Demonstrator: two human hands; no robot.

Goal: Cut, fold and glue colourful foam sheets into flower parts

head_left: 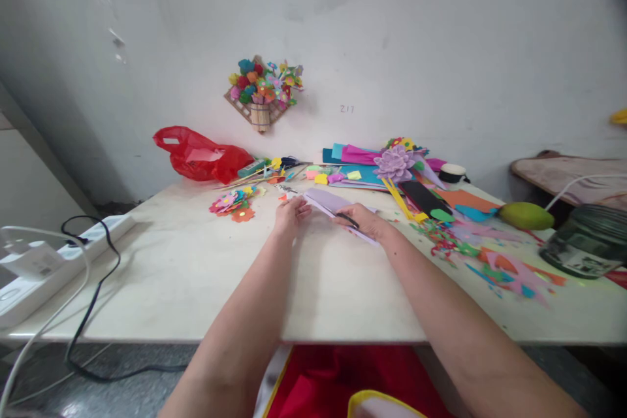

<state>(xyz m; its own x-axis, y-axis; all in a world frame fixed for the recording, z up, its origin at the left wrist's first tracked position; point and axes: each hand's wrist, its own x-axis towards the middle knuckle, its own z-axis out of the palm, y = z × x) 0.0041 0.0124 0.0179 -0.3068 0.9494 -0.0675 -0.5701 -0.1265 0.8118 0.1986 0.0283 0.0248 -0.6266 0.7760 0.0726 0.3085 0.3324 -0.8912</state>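
A pale purple craft sheet (326, 200) is between my hands over the middle of the white table. My left hand (292, 211) pinches its left edge with bent fingers. In my right hand (365, 221) are scissors (347, 219); their black handle shows by the fingers, and the blades lie along the sheet. A narrow purple strip of the sheet hangs below my right hand. Left of my left hand lies a pile of colourful flower cut-outs (234, 201).
A red plastic bag (200, 155), coloured sheets (360, 155) and a purple flower (394, 163) line the back. To the right are a black phone (425, 199), scraps (509, 271), a green fruit (526, 215) and a glass jar (585, 241). A power strip (105, 230) with cables is at the left.
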